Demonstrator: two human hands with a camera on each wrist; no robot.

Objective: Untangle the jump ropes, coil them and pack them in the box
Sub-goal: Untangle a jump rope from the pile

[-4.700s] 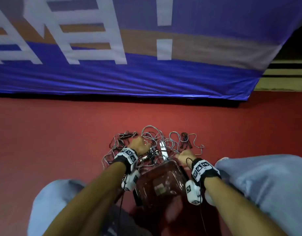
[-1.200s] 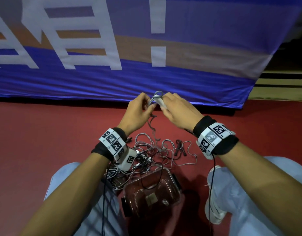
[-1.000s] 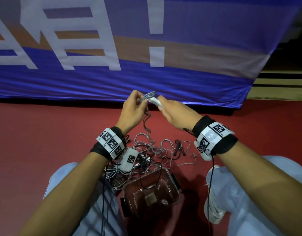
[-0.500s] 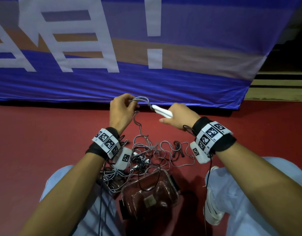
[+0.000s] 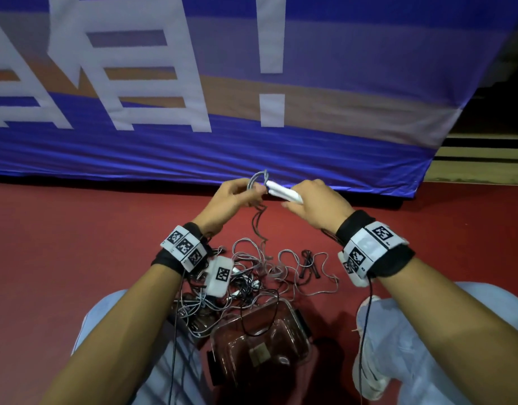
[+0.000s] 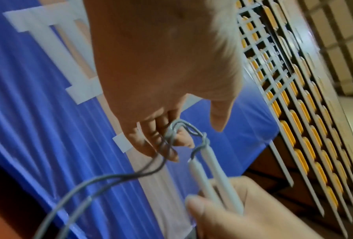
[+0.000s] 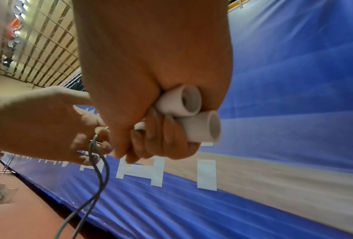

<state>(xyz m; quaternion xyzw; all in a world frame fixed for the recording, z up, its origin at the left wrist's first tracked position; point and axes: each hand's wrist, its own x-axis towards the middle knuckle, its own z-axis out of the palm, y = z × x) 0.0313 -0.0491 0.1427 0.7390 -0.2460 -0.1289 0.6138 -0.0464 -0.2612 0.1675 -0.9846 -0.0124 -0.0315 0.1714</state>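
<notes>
My right hand grips two white jump-rope handles side by side; their hollow ends show in the right wrist view. My left hand pinches the grey cord where it loops and twists just off the handle tips. Two strands of that cord hang down to a tangled pile of grey ropes on the red floor. Black handles lie in the pile. A clear plastic box stands between my knees, with a dark cord draped over its rim.
A blue banner with white lettering hangs just beyond my hands. My knees in light trousers flank the box, a white shoe to its right. Red floor stretches to the left.
Both hands rose from the pile on the floor with the white handles. In the last half second they have drawn closer together, the left hand working the cord loop at the handle tips.
</notes>
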